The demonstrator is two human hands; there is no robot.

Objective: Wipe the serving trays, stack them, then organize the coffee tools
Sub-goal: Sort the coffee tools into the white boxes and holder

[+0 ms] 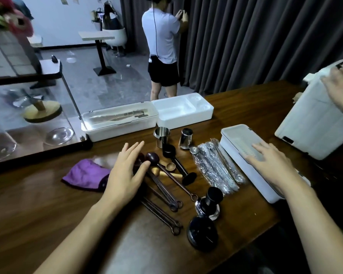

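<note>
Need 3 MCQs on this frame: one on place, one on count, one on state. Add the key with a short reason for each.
1. Where does the purple cloth lie?
A. On the table, just left of the left hand
B. On the floor
C. Draped over a forearm

2. How many steel cups stand on the table?
A. One
B. Two
C. Four

3. What is the right hand doing?
A. Gripping a spoon
B. Lying flat, fingers straight, on the lid of the long white box
C. Curled in a fist off the table

Key:
1 A: the cloth sits crumpled on the wood beside the left hand.
2 B: two shiny cups stand side by side behind the scattered tools.
3 B: the palm and straight fingers rest on the lid and hold nothing.
</note>
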